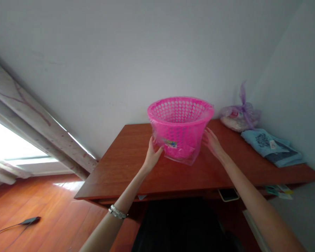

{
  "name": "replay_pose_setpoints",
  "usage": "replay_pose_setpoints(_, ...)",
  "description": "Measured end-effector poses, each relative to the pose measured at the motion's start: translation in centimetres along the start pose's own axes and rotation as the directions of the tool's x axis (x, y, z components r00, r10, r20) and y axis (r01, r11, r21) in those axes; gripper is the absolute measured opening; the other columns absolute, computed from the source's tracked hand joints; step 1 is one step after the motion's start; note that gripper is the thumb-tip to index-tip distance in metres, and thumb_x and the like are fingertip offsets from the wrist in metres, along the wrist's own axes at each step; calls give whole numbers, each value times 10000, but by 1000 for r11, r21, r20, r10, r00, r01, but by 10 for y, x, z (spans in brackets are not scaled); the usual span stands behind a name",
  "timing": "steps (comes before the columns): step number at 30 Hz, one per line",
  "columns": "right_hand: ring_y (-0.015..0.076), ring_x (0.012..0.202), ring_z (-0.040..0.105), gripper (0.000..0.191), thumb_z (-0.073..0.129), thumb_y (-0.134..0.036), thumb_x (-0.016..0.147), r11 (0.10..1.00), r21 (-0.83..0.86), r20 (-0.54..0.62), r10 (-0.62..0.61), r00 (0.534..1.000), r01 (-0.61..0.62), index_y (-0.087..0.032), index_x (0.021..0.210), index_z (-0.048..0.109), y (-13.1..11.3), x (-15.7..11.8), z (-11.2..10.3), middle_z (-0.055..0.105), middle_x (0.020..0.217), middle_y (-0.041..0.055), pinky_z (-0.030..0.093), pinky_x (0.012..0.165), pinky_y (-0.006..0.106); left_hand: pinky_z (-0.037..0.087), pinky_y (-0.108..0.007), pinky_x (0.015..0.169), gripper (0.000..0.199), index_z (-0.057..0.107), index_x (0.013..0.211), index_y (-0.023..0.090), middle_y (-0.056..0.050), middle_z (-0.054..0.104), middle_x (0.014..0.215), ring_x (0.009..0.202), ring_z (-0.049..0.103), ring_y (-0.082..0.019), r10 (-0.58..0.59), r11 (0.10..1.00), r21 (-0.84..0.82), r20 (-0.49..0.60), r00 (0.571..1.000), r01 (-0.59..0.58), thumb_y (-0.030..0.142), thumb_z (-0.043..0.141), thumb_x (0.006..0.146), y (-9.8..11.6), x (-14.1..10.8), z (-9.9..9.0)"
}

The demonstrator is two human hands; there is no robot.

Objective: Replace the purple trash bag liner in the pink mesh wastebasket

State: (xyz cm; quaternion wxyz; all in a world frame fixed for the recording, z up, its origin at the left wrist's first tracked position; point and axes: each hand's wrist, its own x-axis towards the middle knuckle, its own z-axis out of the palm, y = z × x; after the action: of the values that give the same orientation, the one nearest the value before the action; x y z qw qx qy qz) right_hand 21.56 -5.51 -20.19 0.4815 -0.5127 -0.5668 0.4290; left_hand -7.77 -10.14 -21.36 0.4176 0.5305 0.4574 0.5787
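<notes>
Pink plastic laundry basket (180, 129) is positioned near the middle of the tabletop (115, 171), nearer the far edge than the near edge. Whether it rests on the wood or is held just above it cannot be told. Its thin moulded wall is pierced by rows of small oval holes and flares up to a rounded rim. The lower part is sheathed in a creased, slack clear film bag (185, 157), through which a small printed label (170, 143) is seen.

The left hand (154, 155) is placed low on the basket's film-covered side, with the fingers gently curved against it. The right hand (212, 141) is raised at the opposite side, its fingers spread wide; contact there cannot be confirmed. A silver beaded bracelet (117, 211) is worn on the left wrist. Given the slippery film and flexible wall, a broad, open-handed hold from both sides would be better suited than a pinch, which could slide or dent the shell.

Toward the far right corner of the reddish wood tabletop, a translucent plastic bag (240, 117) tied with lilac film is placed beside a folded blue cloth (271, 148) printed in dark lettering. Below the near edge, a smartphone (228, 195) and colourful papers (278, 191) are visible. A black cable (28, 221) lies across the glossy wooden floor (47, 206).
</notes>
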Motion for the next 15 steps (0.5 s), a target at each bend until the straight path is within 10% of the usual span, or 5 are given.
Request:
replay_pose_setpoints(4,255,1180,574,500,380,-567,873,934,264,37,238,970,-240,-305,1298,360,30,-12,-11,428,1428,141,531,919,458,494,-385,949,687,331,1344,173,-158,598,1219,1081,619,-237,-348,922,-219,-109,931,319,153,687,757,-19,-3,-23)
replay_pose_setpoints(8,215,1055,638,338,487,-530,873,687,529,240,442,864,-499,-228,1023,490,47,-22,-12,569,1223,173,518,949,362,549,-343,861,217,530,1046,159,-121,679,977,885,681,-206,-536,639,-549,184,824,539,236,582,850,-23,-6,-27)
replay_pose_setpoints(15,134,786,669,113,462,-149,911,474,738,289,422,859,-481,-171,945,568,46,-17,0,668,907,69,576,753,269,587,-247,715,186,578,921,96,-105,687,807,722,696,-162,-643,465,-747,83,761,475,-2,433,857,-29,7,-18)
